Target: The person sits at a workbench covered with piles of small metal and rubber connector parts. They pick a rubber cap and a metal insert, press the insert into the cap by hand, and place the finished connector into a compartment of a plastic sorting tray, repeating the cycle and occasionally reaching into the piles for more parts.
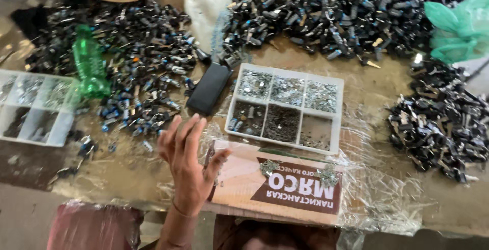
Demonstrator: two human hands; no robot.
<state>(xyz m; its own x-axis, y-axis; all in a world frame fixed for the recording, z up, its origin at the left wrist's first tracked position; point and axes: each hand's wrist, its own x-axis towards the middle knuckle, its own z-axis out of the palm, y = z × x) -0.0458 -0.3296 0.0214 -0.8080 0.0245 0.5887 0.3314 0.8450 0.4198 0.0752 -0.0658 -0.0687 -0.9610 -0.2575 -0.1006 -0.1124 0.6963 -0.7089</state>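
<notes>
My left hand (187,159) is raised over the table's near edge, back towards me, fingers spread and holding nothing. Its thumb reaches to the left end of a flat brown cardboard piece (244,186), on which two small heaps of shiny metal bits (268,167) lie. Just beyond the cardboard stands a white tray with several compartments (338,120), filled with small metal and dark parts. A black phone (209,88) lies above my fingers. My right hand is out of sight.
Big piles of small black parts lie at the left (145,51), the top (336,10) and the right (443,122). A green bottle (89,66) stands by a second compartment tray (53,130) at the left. A green bag (458,26) sits top right. Clear plastic sheet (379,194) covers the table.
</notes>
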